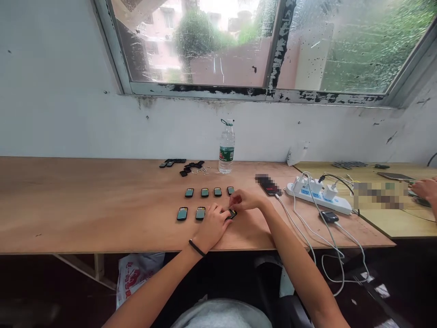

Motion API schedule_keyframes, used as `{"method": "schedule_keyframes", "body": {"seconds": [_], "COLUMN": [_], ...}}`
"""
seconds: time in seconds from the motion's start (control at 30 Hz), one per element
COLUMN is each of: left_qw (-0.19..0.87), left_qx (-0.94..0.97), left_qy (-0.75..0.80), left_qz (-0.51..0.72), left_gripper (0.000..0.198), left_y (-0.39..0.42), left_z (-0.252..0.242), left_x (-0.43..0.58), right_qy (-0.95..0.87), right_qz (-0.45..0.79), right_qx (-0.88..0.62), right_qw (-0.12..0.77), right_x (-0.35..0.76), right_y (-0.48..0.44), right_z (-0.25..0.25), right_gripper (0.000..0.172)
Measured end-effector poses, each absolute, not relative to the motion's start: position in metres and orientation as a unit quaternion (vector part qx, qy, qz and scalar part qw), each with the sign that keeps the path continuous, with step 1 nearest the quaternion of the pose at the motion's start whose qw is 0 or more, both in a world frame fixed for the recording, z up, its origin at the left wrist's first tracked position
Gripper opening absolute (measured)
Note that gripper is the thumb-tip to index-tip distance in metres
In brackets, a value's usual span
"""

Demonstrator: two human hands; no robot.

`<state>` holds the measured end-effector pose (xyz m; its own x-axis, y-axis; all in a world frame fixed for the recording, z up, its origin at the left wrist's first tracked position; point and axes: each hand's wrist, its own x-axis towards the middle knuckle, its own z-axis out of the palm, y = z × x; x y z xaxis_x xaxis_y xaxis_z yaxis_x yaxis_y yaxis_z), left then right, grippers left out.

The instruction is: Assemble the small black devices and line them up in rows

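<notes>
Black-edged device (233,214) between the left hand's (213,223) fingers seemingly gets fine work, next needing precision from the right hand (244,200), pinched just beyond, contents unclear.

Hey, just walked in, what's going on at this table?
A person has both hands at a small dark device on the wooden table. The left hand touches it; the right hand has its fingers drawn together at its far edge, though their exact grip is unclear. Six similar devices show nearby in two rows, with black parts farther back.
</notes>
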<state>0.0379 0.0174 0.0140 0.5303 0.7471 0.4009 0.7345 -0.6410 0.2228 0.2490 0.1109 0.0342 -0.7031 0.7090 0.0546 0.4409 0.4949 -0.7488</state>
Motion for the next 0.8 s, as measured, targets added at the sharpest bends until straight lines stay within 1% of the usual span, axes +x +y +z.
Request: {"method": "schedule_keyframes", "body": {"seconds": [0.17,0.3,0.47,0.57,0.7,0.8], "left_qw": [0.017,-0.002,-0.001,-0.002,-0.002,-0.005], "left_qx": [0.872,0.871,0.87,0.869,0.873,0.878], "left_qy": [0.427,0.432,0.425,0.422,0.41,0.398], "left_qz": [0.237,0.232,0.249,0.258,0.265,0.265], "left_gripper": [0.01,0.011,0.009,0.009,0.008,0.009], "left_y": [0.015,0.0127,0.014,0.0149,0.016,0.0168], "left_z": [0.0122,0.0105,0.0075,0.0058,0.006,0.0071], "left_x": [0.0403,0.0418,0.0414,0.0409,0.0403,0.0399], "right_qy": [-0.85,-0.857,-0.869,-0.871,-0.857,-0.844], "right_qz": [0.364,0.366,0.361,0.366,0.388,0.4], "right_qx": [-0.341,-0.328,-0.31,-0.299,-0.312,-0.332], "right_qw": [0.167,0.158,0.137,0.136,0.135,0.133], "right_x": [0.2506,0.2526,0.2556,0.2572,0.2585,0.2579], "right_y": [0.1085,0.1107,0.1148,0.1164,0.1171,0.1173], "right_z": [0.0389,0.0373,0.037,0.037,0.035,0.0334], "right_gripper": [0.023,0.025,0.032,0.03,0.023,0.026]}}
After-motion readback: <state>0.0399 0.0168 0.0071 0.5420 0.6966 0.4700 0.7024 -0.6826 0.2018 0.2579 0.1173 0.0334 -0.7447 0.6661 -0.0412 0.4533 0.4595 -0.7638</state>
